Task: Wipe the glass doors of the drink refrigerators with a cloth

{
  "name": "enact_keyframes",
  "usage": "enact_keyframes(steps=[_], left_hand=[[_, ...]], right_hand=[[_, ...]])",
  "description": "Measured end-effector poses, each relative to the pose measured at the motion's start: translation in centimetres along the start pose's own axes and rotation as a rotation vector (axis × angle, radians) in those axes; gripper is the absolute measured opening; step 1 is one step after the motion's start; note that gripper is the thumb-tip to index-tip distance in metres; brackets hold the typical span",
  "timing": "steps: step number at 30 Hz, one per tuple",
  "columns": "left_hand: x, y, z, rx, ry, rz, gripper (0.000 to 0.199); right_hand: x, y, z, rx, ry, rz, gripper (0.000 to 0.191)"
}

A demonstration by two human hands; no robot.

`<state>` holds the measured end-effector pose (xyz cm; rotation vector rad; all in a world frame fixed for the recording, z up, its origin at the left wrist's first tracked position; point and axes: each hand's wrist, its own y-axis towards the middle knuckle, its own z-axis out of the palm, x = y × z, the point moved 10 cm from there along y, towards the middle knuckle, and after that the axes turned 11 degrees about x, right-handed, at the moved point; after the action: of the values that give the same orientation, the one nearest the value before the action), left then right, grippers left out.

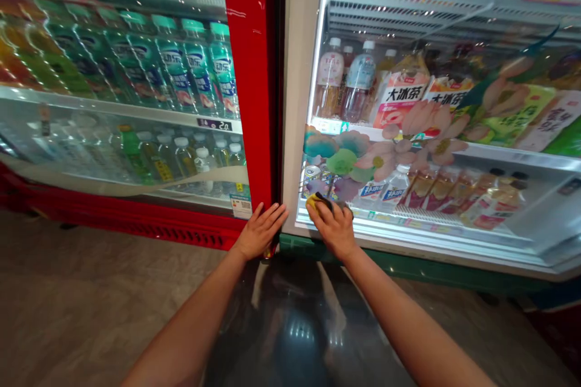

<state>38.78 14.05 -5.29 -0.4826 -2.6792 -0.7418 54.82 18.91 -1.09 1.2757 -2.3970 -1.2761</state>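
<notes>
The left hand (261,231) lies flat and open, with the fingers spread, on the lower corner of the red fridge frame (247,72), just where it meets the white fridge frame (297,72); it grips nothing. The right hand (333,227) presses a yellow sponge (314,201) against the bottom left corner of the glass door (454,133) of the white fridge. The fingers are bent over the sponge and cover most of it, so only its yellow edge and a dark strip on it show above the fingertips. The sponge touches the glass near the lower frame of the door, just beside the white post. This door carries a printed picture of pink and green flowers (385,148), and behind it stand tea bottles (402,94) and small cans (312,174) on shelves. Behind the red fridge's glass stand rows of bottles with teal caps (190,66). Both forearms reach forward over a grey shiny floor (91,302).
</notes>
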Motion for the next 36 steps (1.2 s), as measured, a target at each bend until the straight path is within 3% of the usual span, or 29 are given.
enact_keyframes(steps=[3,7,9,15,18,21,24,29,32,36], left_hand=[[0.2,-0.6,0.1,0.038,0.018,0.016,0.076],[0.5,-0.9,-0.1,0.052,0.057,0.023,0.068],[0.7,-1.0,-0.2,0.052,0.072,0.015,0.065],[1.0,-1.6,0.0,0.089,0.062,0.013,0.061],[0.8,-1.7,-0.6,0.068,0.050,0.033,0.061],[1.0,-1.6,-1.3,0.057,0.032,0.023,0.062],[1.7,-1.8,-1.8,0.061,0.016,-0.016,0.063],[2.4,-2.5,-2.5,0.056,0.013,-0.041,0.070],[3.0,-2.6,-3.0,0.023,0.002,-0.079,0.075],[3.1,-2.3,-3.2,0.001,-0.005,-0.086,0.074]], right_hand=[[1.2,0.0,0.2,0.016,-0.017,-0.155,0.037],[0.2,3.0,-1.3,-0.053,-0.019,0.005,0.036],[1.0,4.0,-1.2,-0.053,-0.012,0.042,0.038],[6.6,2.0,2.4,0.135,0.073,-0.259,0.034],[6.5,2.1,3.1,0.198,0.093,-0.306,0.032],[5.0,3.5,2.4,0.140,0.033,-0.209,0.035],[5.5,3.2,2.0,0.094,-0.001,-0.179,0.036],[9.5,1.7,2.0,0.116,0.010,-0.448,0.027],[8.2,4.1,0.8,0.104,-0.026,-0.425,0.031],[4.1,7.0,-1.3,0.029,-0.072,-0.136,0.040]])
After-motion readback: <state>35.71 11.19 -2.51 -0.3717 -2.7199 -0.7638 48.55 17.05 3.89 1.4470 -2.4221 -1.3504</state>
